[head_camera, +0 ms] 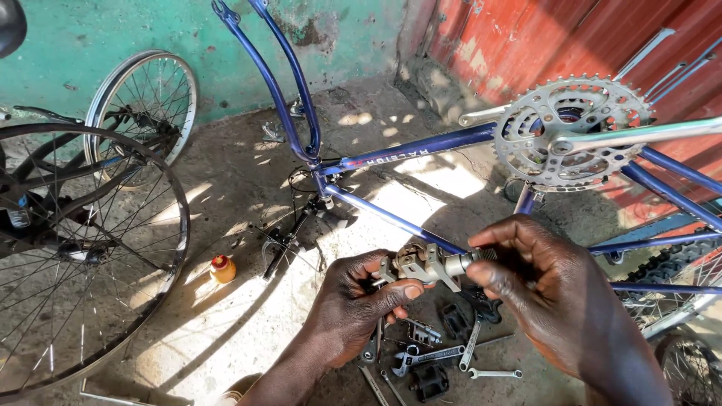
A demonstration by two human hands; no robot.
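Observation:
My left hand (353,304) and my right hand (538,289) hold a grey metal bicycle pedal (425,265) between them at chest height. The left hand grips the pedal's cage from below. The fingers and thumb of the right hand pinch its threaded axle end (472,259). Behind the hands stands an upside-down blue bicycle frame (410,153). Its silver chainring and crank arm (571,131) are at the upper right.
Several spanners (429,356) and black pedal parts (455,319) lie on the concrete below my hands. A small yellow bottle with a red cap (222,268) stands to the left. Two spoked wheels (71,248) are at the left, another tyred wheel (688,293) at the right.

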